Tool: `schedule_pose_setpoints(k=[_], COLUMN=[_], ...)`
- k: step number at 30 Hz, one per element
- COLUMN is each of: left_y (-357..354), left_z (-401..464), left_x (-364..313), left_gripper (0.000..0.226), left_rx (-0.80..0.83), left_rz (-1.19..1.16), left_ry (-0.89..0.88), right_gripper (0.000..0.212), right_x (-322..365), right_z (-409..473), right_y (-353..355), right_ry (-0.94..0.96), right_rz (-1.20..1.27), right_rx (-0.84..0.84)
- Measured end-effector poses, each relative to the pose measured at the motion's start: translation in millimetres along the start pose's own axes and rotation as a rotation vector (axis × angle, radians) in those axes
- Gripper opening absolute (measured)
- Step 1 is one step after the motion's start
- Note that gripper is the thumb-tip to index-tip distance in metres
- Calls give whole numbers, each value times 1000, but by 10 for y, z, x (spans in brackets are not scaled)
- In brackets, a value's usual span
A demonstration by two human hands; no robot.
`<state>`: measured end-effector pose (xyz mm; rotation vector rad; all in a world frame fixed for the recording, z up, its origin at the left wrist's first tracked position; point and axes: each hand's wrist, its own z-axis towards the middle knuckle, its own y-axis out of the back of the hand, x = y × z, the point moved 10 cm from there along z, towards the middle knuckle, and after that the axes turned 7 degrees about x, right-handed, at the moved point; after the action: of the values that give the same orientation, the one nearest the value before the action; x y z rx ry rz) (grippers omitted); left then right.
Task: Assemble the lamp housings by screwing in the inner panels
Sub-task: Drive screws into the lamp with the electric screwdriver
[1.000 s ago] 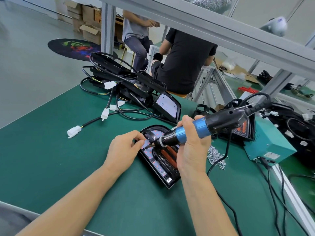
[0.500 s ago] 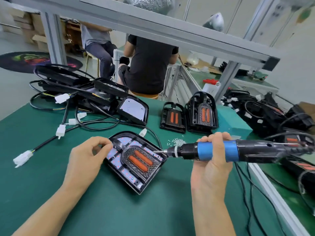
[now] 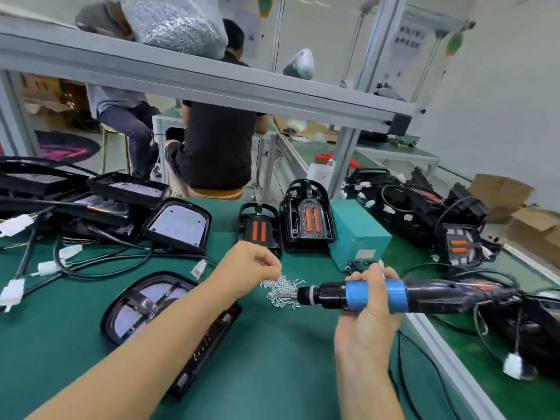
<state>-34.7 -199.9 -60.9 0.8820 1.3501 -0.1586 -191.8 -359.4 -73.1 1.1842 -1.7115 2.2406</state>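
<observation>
Head view, item: lamp housing (image 3: 142,301), black, rounded-trapezoid shell with pale inner panel showing; lies flat on the green table (image 3: 272,359), partly covered by the left forearm. Left hand (image 3: 248,265): fingers curled down into the loose screw pile (image 3: 283,291); whether it pinches one cannot be told. Right hand (image 3: 368,316): wrapped round the blue-banded electric screwdriver (image 3: 375,294), held level, tip at the pile.

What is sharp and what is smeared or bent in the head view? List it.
Head view: wide-angle bending bows the overhead beam; the left hand over the screw pile is slightly motion-soft; the lamp housing is blurred; the screwdriver in the right hand reads fairly crisp; lighting is even.
</observation>
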Motion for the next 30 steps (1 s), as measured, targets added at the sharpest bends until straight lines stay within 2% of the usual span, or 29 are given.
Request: schedule_pose_setpoints(k=[4,9,18,26,30], left_y=[-85,-145,-162,-162,-197], left_z=[152,222,216,205,202], left_x=[144,268,322,254,213], left_gripper=[20,16,16,10,14], left_rx=[79,124,112,153,189], left_rz=[-4,-39,-48,119,286], left_ry=[103,200,211,160,139], right_gripper=[20,20,23,23,22], right_x=[57,-9,-118,-147,-151], right_z=[156,249,258,239,224], right_y=[51,45,31,-58,-119], right_ry=[42,13,-21,-21,5], right_rz=[11,-2,15,20,-23], right_rx=[-25,-19,7,49,89])
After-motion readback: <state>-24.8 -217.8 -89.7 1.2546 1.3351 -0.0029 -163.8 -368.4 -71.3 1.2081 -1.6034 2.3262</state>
